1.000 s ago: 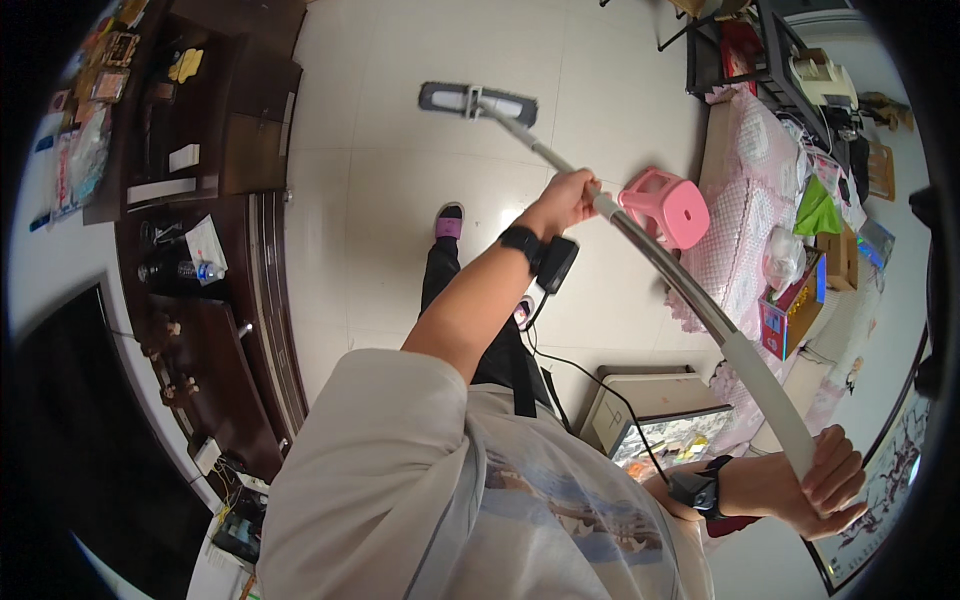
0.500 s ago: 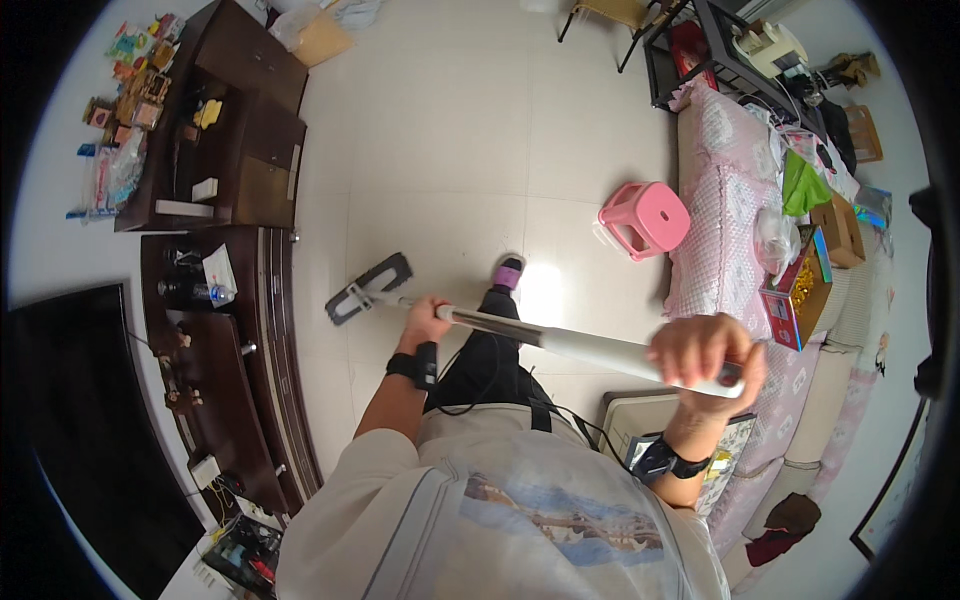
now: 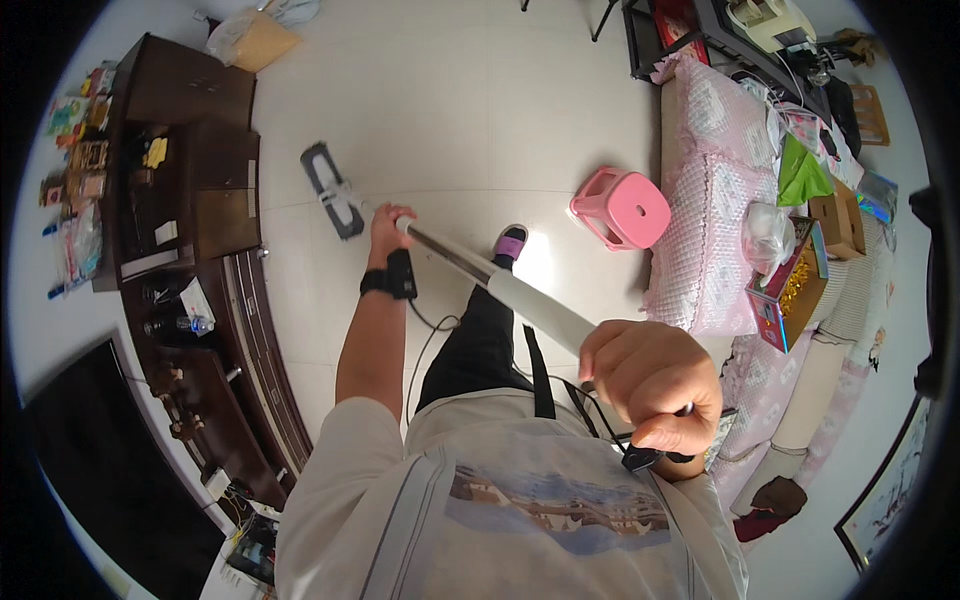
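Note:
A flat mop slants across the view, its white handle running from my right side forward to the left. My left hand is closed round the thin lower part of the pole. At the thick upper end, my right hand wraps over the handle and hides its tip. The grey rectangular mop head rests on the pale tiled floor, ahead of my left hand and out from the dark cabinet.
A pink stool stands right of my foot, beside a sofa with a pink cover. Dark brown cabinets line the left side. A brown bag lies at the far left. A black metal rack stands at the far right.
The mop head has swung forward and slightly left, away from near my foot. Both hands still grip the pole; my left went forward, while my right came closer to my body and leftward.

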A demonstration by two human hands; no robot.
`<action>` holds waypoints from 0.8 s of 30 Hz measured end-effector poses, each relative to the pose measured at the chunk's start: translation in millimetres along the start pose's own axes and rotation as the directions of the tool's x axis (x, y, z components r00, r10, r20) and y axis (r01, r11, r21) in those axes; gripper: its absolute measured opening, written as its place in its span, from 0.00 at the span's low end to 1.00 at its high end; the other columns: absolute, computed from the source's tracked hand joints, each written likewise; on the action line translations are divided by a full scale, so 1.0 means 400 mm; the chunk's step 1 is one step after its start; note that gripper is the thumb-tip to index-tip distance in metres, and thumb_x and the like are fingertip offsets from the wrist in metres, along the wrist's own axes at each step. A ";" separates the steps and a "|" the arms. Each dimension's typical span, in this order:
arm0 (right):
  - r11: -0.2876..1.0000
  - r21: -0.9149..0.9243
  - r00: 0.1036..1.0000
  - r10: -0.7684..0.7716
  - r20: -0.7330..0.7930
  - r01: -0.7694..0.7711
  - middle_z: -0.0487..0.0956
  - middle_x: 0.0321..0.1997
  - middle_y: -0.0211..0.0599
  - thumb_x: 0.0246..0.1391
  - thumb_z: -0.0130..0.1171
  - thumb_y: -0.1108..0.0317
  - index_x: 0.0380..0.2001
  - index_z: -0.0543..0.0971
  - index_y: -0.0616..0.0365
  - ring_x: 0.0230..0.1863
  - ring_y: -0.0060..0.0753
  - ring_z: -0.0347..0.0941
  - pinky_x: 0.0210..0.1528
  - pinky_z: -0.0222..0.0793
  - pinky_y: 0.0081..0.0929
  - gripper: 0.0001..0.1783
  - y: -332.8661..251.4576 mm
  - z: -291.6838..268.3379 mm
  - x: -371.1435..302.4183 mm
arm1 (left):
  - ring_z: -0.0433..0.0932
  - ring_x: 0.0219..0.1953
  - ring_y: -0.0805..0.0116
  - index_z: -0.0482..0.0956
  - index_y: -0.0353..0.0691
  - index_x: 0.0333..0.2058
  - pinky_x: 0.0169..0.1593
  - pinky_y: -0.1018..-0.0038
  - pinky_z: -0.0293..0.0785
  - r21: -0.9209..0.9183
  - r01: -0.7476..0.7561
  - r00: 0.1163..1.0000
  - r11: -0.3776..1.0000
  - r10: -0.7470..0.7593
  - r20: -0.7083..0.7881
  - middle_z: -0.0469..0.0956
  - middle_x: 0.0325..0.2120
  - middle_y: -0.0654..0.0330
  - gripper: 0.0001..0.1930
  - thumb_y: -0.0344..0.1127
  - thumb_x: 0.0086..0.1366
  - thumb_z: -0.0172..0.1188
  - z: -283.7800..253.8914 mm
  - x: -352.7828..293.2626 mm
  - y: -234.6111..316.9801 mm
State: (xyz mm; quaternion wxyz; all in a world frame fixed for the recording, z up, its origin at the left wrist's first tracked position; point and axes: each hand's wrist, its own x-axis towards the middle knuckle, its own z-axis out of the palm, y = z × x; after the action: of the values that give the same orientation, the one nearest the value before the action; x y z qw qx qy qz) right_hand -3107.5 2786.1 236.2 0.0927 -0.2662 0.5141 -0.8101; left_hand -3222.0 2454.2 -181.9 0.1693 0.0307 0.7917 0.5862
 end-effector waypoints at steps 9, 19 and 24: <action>0.899 -0.438 0.999 -0.030 -0.041 0.009 0.64 0.09 0.24 0.47 0.56 0.58 0.07 0.63 0.49 0.14 0.24 0.63 0.30 0.62 0.24 0.21 -0.203 -0.290 -0.043 | 0.69 0.29 0.67 0.65 0.40 0.22 0.40 0.73 0.66 -0.277 -0.055 0.966 0.959 0.122 0.228 0.71 0.20 0.61 0.06 0.33 0.56 0.45 0.572 0.485 0.349; 0.669 -0.743 0.554 -0.611 -0.565 -0.020 0.60 0.04 0.16 0.54 0.38 0.43 0.05 0.65 0.45 0.09 0.15 0.56 0.22 0.52 0.17 0.29 -0.398 -0.198 -0.281 | 0.70 0.21 0.70 0.70 0.38 0.23 0.23 0.74 0.68 -0.399 0.616 0.680 0.679 -0.203 0.705 0.68 0.17 0.60 0.05 0.31 0.55 0.49 1.145 0.305 0.645; 0.729 -0.683 0.307 -0.643 -0.701 -0.034 0.57 0.03 0.18 0.53 0.44 0.49 0.03 0.58 0.43 0.07 0.12 0.54 0.22 0.53 0.14 0.27 -0.557 -0.172 -0.487 | 0.71 0.25 0.71 0.69 0.40 0.26 0.32 0.72 0.73 -0.422 0.815 0.571 0.398 -0.424 0.703 0.68 0.23 0.63 0.03 0.31 0.54 0.51 1.213 0.063 0.729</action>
State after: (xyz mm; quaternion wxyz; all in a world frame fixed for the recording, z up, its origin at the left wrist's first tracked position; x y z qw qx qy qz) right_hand -2952.3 3023.6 344.6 -0.4611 0.1152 0.6298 -0.6143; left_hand -3141.8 2996.5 -38.2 0.5741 -0.2009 0.3731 0.7006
